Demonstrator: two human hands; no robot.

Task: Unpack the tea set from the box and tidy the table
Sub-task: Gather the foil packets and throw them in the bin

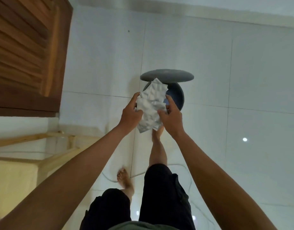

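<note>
A bundle of white bubble-wrap packing sheets (151, 103) hangs between both my hands, straight over a round grey pedal bin (177, 97). The bin's lid (167, 75) stands raised behind the opening. My left hand (130, 113) grips the bundle's left side, and my right hand (171, 117) grips its right side. The top of the bundle covers part of the bin's opening. My right foot (157, 134) reaches toward the bin's base, partly hidden by the bundle. No tea set or box is in view.
White tiled floor (242, 72) lies all around the bin. A brown louvred wooden door (27, 47) fills the upper left. A light wooden frame (43, 146) stands at the left. A thin white cable (179, 170) loops on the floor near my feet.
</note>
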